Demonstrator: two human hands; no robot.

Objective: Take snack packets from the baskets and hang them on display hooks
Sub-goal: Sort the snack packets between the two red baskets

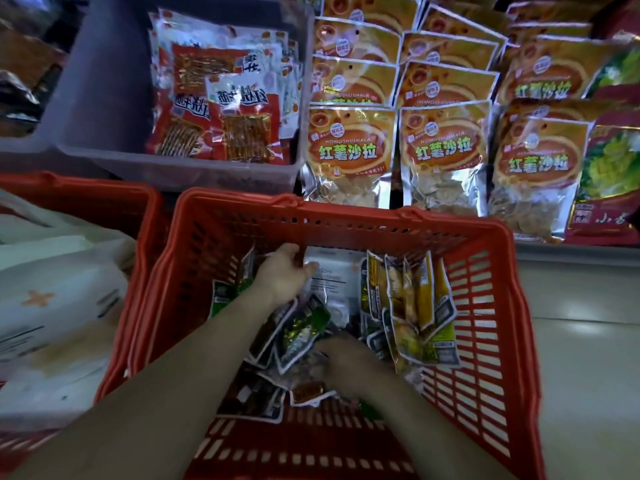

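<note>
Hands are both inside the red basket point(485, 341). The left hand point(284, 271) reaches in from the lower left and grips the left edge of a white packet point(332, 282), thumb on its face, fingers curled round behind the edge. The white packet sits near the basket's far wall, its long axis running from near to far, upper end toward that wall, printed face up.

The right hand point(343, 355) is lower in the basket, among the loose packets. It is blurred; whether it holds anything cannot be told.

Between the two hands lie dark and green packets point(298, 330), tilted and overlapping, long axes slanting from lower left to upper right. An orange-brown packet point(308, 391) lies flat just beside the right hand. Yellow packets point(419, 306) stand on edge in a bunch against the right side of the basket, long axes roughly upright in the picture and fanned slightly.

A second red basket point(86, 188) stands touching on the left and holds white bags point(52, 306). Behind both, a grey tub point(104, 98) holds red packets point(242, 133). To the right of the tub, orange packets point(349, 154) are displayed in overlapping rows, faces outward, with red-and-green packets point(609, 168) at the far right.
</note>
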